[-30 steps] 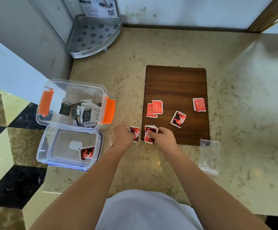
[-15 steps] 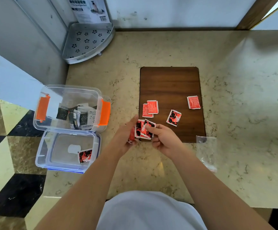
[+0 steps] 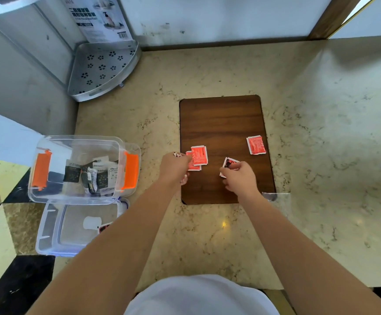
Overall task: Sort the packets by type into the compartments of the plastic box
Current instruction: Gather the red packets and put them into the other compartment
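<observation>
Two plain red packets (image 3: pixel 199 155) overlap on the wooden board (image 3: pixel 221 119); a third red packet (image 3: pixel 256 145) lies at its right edge. My left hand (image 3: pixel 174 165) is closed around red-and-black packets, its fingertips touching the overlapped pair. My right hand (image 3: pixel 239 179) pinches a red-and-black packet (image 3: pixel 228 163) on the board. The clear plastic box (image 3: pixel 78 142) with orange latches holds several dark green and white packets (image 3: pixel 94 176). Its lid (image 3: pixel 71 230) lies in front of it with one red-and-black packet (image 3: pixel 103 228), half hidden by my arm.
A metal corner shelf (image 3: pixel 103 69) and a printed carton (image 3: pixel 100 17) stand at the back left by the wall. A clear plastic bag (image 3: pixel 280 201) lies off the board's front right corner. The stone counter ends left of the box, above a chequered floor (image 3: pixel 7 223).
Both hands moved forward from the board's front left corner. The left now holds the gathered red-and-black packets at the red pair; the right went to the red-and-black packet mid-board.
</observation>
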